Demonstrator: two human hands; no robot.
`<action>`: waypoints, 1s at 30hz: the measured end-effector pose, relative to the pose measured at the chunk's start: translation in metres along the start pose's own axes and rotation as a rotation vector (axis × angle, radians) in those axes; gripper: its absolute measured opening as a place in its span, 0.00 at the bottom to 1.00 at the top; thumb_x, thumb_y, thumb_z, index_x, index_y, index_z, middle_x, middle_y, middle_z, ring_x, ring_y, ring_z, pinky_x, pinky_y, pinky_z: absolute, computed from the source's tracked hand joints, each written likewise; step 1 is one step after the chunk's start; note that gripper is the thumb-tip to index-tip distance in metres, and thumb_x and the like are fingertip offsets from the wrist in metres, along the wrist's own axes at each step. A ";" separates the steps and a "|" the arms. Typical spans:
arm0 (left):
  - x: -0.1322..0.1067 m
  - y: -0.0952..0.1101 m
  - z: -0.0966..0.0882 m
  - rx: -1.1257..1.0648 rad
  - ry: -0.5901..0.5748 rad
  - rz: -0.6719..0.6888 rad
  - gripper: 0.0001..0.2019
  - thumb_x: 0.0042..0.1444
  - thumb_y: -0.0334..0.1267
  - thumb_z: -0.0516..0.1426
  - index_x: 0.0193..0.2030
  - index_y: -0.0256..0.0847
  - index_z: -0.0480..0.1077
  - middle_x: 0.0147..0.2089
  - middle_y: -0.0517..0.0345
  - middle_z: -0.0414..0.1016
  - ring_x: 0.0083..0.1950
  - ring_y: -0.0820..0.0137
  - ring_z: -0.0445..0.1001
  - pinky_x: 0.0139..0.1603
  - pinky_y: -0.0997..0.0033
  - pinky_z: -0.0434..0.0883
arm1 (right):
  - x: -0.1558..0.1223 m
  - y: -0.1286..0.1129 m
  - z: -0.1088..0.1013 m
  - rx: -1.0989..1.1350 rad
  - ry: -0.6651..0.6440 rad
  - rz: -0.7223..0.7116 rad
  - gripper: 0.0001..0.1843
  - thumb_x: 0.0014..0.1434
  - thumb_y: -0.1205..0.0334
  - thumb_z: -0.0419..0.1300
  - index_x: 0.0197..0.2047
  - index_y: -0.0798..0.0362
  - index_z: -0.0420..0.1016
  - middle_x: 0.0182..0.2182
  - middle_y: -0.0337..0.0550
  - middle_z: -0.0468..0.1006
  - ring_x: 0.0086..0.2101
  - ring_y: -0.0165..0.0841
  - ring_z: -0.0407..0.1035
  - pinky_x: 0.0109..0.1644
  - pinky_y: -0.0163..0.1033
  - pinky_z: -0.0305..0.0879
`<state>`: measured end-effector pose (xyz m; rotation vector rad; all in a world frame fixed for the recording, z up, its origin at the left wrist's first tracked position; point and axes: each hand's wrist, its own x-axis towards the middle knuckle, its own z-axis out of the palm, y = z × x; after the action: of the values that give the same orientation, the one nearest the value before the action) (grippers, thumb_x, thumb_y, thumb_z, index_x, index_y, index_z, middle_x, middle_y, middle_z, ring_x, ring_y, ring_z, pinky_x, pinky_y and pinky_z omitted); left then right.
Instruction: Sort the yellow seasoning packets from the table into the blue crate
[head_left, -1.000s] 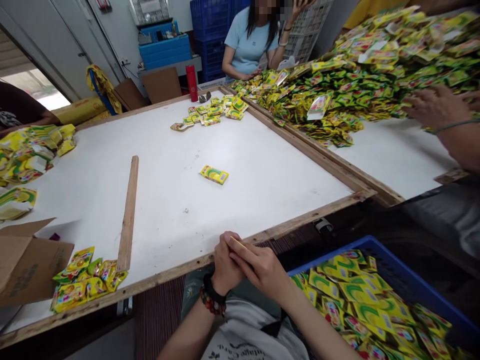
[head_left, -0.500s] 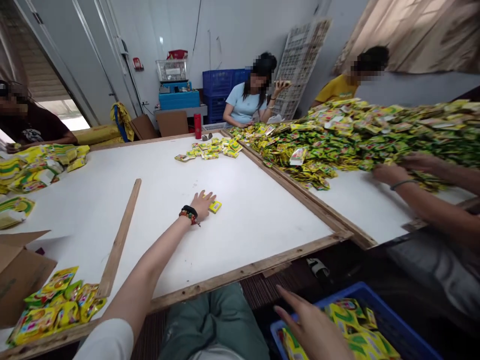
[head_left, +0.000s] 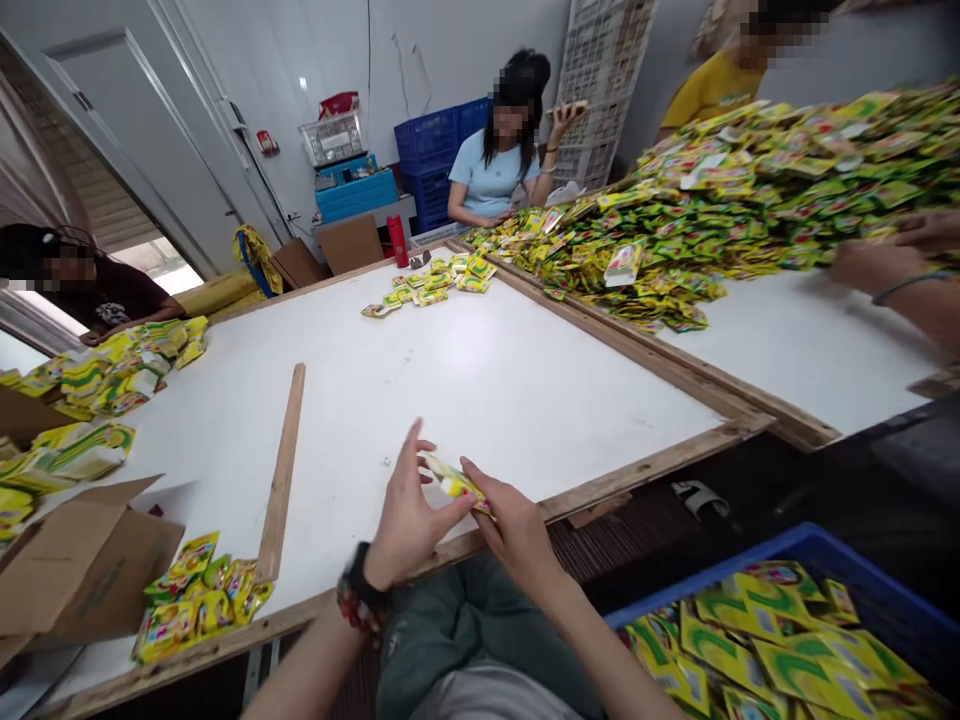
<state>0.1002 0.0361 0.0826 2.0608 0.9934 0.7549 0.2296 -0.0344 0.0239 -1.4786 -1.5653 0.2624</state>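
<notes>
A small yellow-and-green packet (head_left: 459, 486) is in front of me, tilted, just above the table's near edge. My right hand (head_left: 517, 535) grips its right end between thumb and fingers. On the other side my left hand (head_left: 409, 515) has its thumb against the packet and its fingers partly spread around the left end. Beads and a black band circle my left wrist. To my lower right stands a blue crate (head_left: 806, 535) holding many similar yellow packets (head_left: 757, 630).
A wood-edged white table (head_left: 480, 390) carries a wooden strip (head_left: 283, 470), an open cardboard box (head_left: 105, 560) and several packets (head_left: 439, 282) at the far side. Past a divider rises a large packet heap (head_left: 720, 210). Co-workers sit left, ahead and right.
My left hand has drawn back from mid-table to the near edge with the packet. My right hand has come up from over the crate to meet it. The view has shifted.
</notes>
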 end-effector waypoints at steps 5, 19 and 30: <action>-0.043 -0.011 0.051 -0.224 0.209 -0.179 0.29 0.56 0.45 0.58 0.61 0.41 0.52 0.48 0.49 0.72 0.45 0.66 0.73 0.47 0.65 0.72 | -0.027 -0.010 0.013 0.671 -0.024 0.268 0.27 0.59 0.64 0.53 0.62 0.49 0.67 0.52 0.47 0.78 0.50 0.41 0.73 0.54 0.49 0.69; -0.060 -0.043 0.087 -0.019 0.266 0.136 0.34 0.52 0.44 0.60 0.61 0.40 0.48 0.66 0.32 0.56 0.56 0.57 0.71 0.52 0.53 0.71 | -0.019 -0.027 -0.018 0.540 -0.069 0.251 0.20 0.62 0.58 0.58 0.56 0.49 0.75 0.52 0.47 0.78 0.50 0.41 0.74 0.53 0.45 0.70; -0.047 -0.042 0.084 0.026 0.046 -0.031 0.23 0.47 0.46 0.59 0.46 0.42 0.57 0.34 0.57 0.70 0.30 0.64 0.71 0.28 0.65 0.67 | -0.011 -0.024 -0.035 0.184 -0.214 0.193 0.23 0.65 0.56 0.55 0.59 0.56 0.71 0.40 0.45 0.83 0.29 0.33 0.76 0.35 0.36 0.73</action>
<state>0.1208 -0.0128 -0.0081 2.0534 1.0634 0.7799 0.2375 -0.0647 0.0541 -1.4941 -1.5191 0.6786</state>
